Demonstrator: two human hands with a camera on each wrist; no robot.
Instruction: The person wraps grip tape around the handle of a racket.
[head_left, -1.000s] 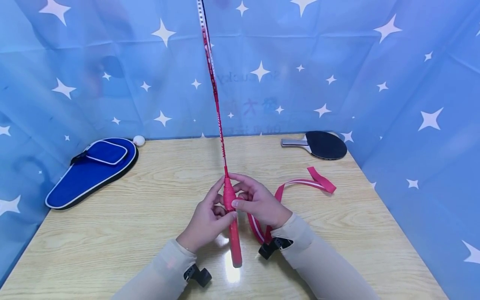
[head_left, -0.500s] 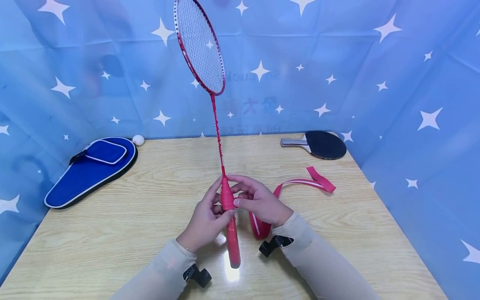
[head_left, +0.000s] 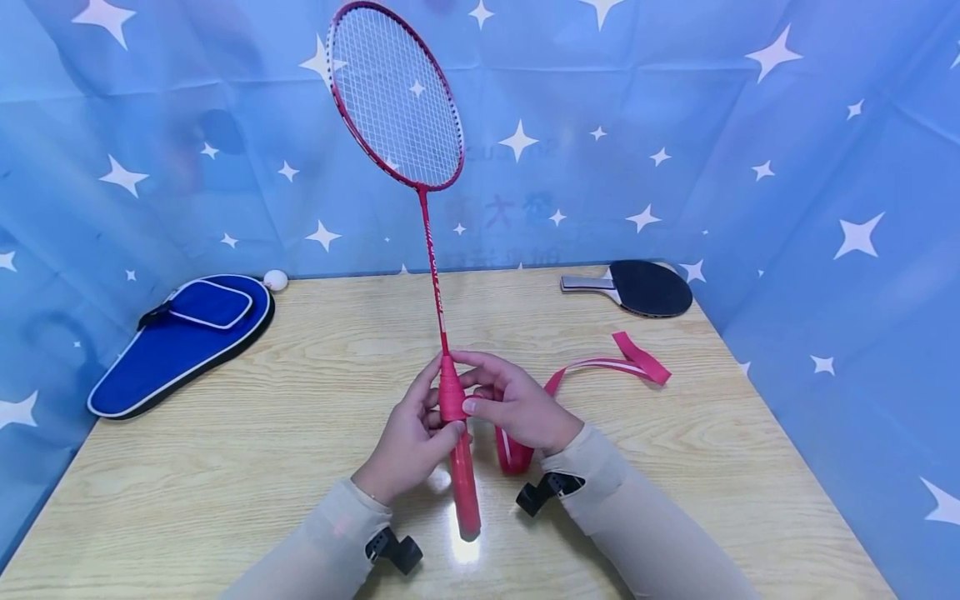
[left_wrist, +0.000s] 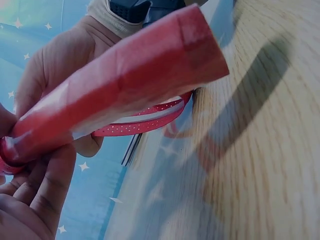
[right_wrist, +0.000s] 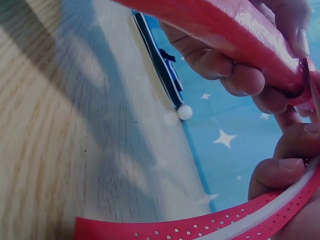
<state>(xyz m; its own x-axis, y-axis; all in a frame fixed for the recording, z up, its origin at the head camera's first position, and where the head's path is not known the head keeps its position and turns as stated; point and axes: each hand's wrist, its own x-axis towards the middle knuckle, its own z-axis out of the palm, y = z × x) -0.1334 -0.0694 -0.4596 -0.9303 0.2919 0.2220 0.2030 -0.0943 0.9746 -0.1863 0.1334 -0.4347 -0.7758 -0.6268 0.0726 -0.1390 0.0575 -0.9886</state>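
Observation:
A red badminton racket stands nearly upright before me, head up, its strings partly facing the camera. My left hand holds its handle, thumb across the front. Pinched in my right hand is a strip of pink grip tape, wound round the upper handle cone. The lower handle is bare of that tape and looks smooth and shiny in the left wrist view. Perforations and a white stripe mark the loose tape in the right wrist view. My right hand hides part of the strip.
A blue paddle case lies at the left, with a white ball behind it. At the back right is a black table tennis paddle. The tape's free end trails over the wooden table. A starry blue curtain surrounds it.
The racket has turned about its long axis, from edge-on to showing its string face. Its head has come lower into view, and the loose tape by the right wrist has shifted slightly.

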